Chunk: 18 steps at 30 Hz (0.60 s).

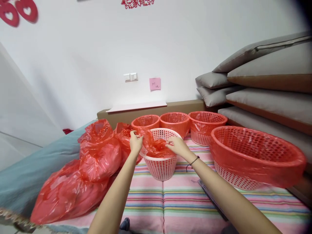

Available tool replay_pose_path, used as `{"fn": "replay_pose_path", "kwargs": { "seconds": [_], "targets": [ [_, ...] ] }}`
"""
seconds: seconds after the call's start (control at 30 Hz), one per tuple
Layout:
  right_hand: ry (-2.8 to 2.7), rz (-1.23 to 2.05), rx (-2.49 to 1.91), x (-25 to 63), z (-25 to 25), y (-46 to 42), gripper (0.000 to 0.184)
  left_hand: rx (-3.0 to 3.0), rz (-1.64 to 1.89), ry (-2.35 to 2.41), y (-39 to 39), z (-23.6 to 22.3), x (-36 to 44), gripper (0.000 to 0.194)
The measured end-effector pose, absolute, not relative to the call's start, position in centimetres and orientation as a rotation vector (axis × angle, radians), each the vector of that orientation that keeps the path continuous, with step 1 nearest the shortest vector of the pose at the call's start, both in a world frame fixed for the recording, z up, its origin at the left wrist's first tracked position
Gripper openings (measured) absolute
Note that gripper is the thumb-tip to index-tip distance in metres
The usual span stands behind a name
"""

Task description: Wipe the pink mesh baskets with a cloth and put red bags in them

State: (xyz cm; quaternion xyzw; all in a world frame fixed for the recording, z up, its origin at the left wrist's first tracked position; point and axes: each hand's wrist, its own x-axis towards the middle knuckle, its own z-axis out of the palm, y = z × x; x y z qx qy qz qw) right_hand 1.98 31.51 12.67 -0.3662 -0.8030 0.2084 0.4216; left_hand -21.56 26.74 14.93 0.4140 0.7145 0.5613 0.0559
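In front of me a pale pink perforated basket (pixel 161 169) stands upright on the striped cloth. A thin red plastic bag (pixel 156 147) hangs partly inside it and over its left side. My left hand (pixel 136 142) is above the basket's left rim, its fingers pinched on the bag. Over the right rim my right hand (pixel 177 146), with a dark cord at the wrist, is closed on the bag's right edge. The lower part of the bag is hidden by the basket wall.
Red-lined baskets stand behind: a left one (pixel 145 121), a middle one (pixel 174 117) and a right one (pixel 207 122). A larger lined basket (pixel 255 162) is at right, near stacked grey cushions (pixel 270 100). Filled red bags (pixel 73 188) lie at left. A dark flat object (pixel 212 199) lies under my right forearm.
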Motion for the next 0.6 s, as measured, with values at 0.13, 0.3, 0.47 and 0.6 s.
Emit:
{"fn": "replay_pose_path", "kwargs": {
  "seconds": [0.13, 0.3, 0.47, 0.6],
  "targets": [
    [-1.800, 0.553, -1.067, 3.5, 14.1, 33.9, 0.024, 1.163, 1.839, 1.981, 26.4, 15.8, -23.6, 0.036],
    [-1.542, 0.741, -1.185, 6.9, 13.4, 36.0, 0.024, 0.986, 1.922, 1.840, 24.4, 14.7, -26.2, 0.024],
    [-1.409, 0.960, -1.090, 8.2, 12.5, 35.7, 0.032, 0.907, 2.033, 1.781, 22.8, 13.2, -28.0, 0.020],
    [-1.348, 1.016, -0.989, 9.6, 10.5, 32.6, 0.055, 0.965, 2.105, 1.846, 20.4, 11.8, -29.1, 0.026]
  ]
}}
